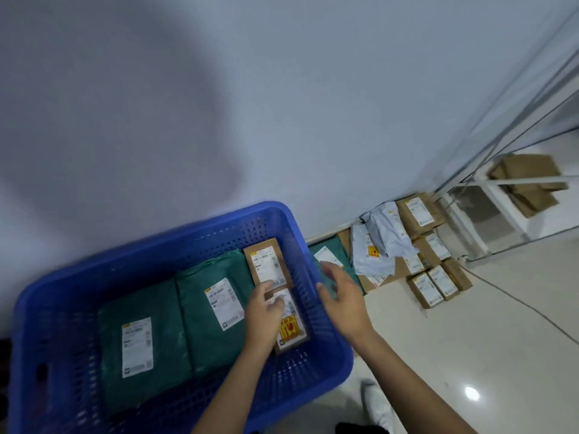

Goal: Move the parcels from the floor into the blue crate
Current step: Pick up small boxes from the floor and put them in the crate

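Inside, blue crate [194, 236] holds four parcels laid flat, labels up, side by side so the floor of it fills evenly: two green mailer bags [141, 339] on the left, two brown boxes on the right, the far brown box [268, 266] end to end with the near brown box [289, 324] along the right wall. Left hand [263, 311] rests on the near box, fingers bent over its label, apparently seating it in the row; whether it grips or merely presses, cannot tell. Right hand [341, 296] hovers over the crate's right rim, fingers spread and holding nothing, likely bound for the floor pile [404, 245] against the wall. Pile count, roughly: one green bag [329, 256], two grey poly bags, about six brown boxes; overlap and blur make this uncertain. More cartons [529, 180] sit beyond a white frame.
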Motion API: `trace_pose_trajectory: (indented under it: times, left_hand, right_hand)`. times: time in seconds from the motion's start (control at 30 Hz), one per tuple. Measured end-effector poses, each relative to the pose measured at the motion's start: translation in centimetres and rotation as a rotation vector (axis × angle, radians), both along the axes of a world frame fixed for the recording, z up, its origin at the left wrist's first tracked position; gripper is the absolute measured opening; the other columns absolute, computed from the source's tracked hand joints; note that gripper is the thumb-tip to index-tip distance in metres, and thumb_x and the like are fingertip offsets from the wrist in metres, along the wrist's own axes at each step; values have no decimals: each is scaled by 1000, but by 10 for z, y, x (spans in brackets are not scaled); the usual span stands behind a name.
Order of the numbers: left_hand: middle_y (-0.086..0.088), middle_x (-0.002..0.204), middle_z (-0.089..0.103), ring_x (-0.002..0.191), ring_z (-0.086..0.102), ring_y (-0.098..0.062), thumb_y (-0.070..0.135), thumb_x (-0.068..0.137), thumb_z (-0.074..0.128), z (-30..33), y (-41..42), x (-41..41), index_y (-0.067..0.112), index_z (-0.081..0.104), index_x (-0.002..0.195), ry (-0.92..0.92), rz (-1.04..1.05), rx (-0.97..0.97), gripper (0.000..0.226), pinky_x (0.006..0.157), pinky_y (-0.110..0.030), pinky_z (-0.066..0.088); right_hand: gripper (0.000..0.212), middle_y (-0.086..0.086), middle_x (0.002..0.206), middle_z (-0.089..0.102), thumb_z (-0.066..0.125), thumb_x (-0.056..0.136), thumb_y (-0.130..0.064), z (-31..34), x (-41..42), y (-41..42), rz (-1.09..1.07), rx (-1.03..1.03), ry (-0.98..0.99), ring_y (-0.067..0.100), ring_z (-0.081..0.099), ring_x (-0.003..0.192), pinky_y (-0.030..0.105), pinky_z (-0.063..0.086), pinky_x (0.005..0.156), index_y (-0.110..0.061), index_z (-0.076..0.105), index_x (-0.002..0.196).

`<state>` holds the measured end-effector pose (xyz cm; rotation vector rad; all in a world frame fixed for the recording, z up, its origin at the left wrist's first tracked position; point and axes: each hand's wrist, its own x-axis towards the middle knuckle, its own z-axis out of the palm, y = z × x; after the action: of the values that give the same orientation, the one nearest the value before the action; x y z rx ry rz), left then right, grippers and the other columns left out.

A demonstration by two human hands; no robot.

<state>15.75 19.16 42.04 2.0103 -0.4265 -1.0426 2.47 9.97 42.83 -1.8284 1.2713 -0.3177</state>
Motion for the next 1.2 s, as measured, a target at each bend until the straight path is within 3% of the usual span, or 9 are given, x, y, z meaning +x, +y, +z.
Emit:
trace_pose_trajectory:
  times: [0.23, 0.4, 0.5, 0.6, 0.77, 0.9, 1.07, 1.13, 1.2]
  left_hand:
    - [3, 112, 59, 103, 58, -8, 3, 91, 53, 57, -102, -87, 16, 59, 116, -155, 40, -271, 29, 76, -7, 44]
    - [6, 109, 59, 100, 56, -7, 7, 93, 52, 28, -160, -208, 15, 58, 111, 9, -4, -125, 21, 73, -3, 42]
    - [1, 108, 59, 97, 56, -14, 8, 93, 50, -19, -168, -265, 13, 55, 109, 182, 10, 70, 17, 69, -11, 44]
    - [-2, 92, 61, 72, 54, -11, 6, 92, 51, -66, -153, -289, 13, 57, 99, 276, 109, 214, 12, 54, -12, 44]
    - [2, 97, 63, 80, 56, -6, 3, 90, 57, -155, -122, -281, 19, 60, 105, 400, 201, 299, 22, 65, -15, 45]
    - [-2, 100, 58, 83, 54, -15, 18, 87, 59, -250, -104, -264, 20, 54, 101, 331, 192, 393, 15, 70, -24, 40]
    - [-12, 112, 59, 94, 55, -26, 5, 92, 48, -377, -82, -251, 8, 53, 110, 212, 89, 535, 19, 76, -33, 43]
    - [-27, 116, 57, 88, 58, -33, 5, 89, 48, -430, -70, -246, -5, 53, 110, 177, 56, 569, 23, 70, -36, 47]
    - [-26, 113, 59, 79, 57, -24, 9, 86, 51, -473, -58, -243, 3, 55, 101, 196, 72, 567, 17, 60, -28, 43]
  right_hand:
    - [38, 7, 124, 63, 60, 91, -16, 0, -115, -100, -117, 83, 61, 21, 58, 117, 35, 47, 96, -15, 54, 129]
    - [37, 11, 120, 64, 60, 91, -21, -43, -212, -147, -97, 231, 226, 27, 61, 111, 28, 44, 85, -13, 55, 127]
    - [42, 8, 124, 61, 58, 91, -27, -75, -255, -157, -7, 328, 313, 24, 58, 113, 26, 42, 85, -17, 50, 131]
    - [44, 7, 128, 59, 57, 92, -30, -115, -279, -158, 54, 394, 355, 21, 56, 116, 24, 41, 88, -19, 48, 134]
    - [46, 5, 131, 58, 57, 92, -32, -205, -280, -148, 102, 476, 393, 20, 55, 118, 25, 41, 93, -19, 47, 135]
    - [41, 8, 131, 57, 57, 93, -24, -295, -262, -134, 36, 569, 316, 20, 54, 117, 21, 39, 90, -16, 50, 133]
    - [52, 9, 143, 47, 54, 95, -18, -410, -248, -116, 82, 590, 341, 21, 46, 128, 20, 34, 99, -14, 39, 144]
    - [57, 9, 148, 40, 52, 96, -18, -452, -245, -111, 112, 602, 369, 23, 42, 132, 23, 33, 103, -15, 31, 149]
    - [61, 10, 152, 35, 51, 97, -21, -490, -244, -105, 152, 630, 409, 24, 39, 135, 25, 32, 106, -15, 24, 151]
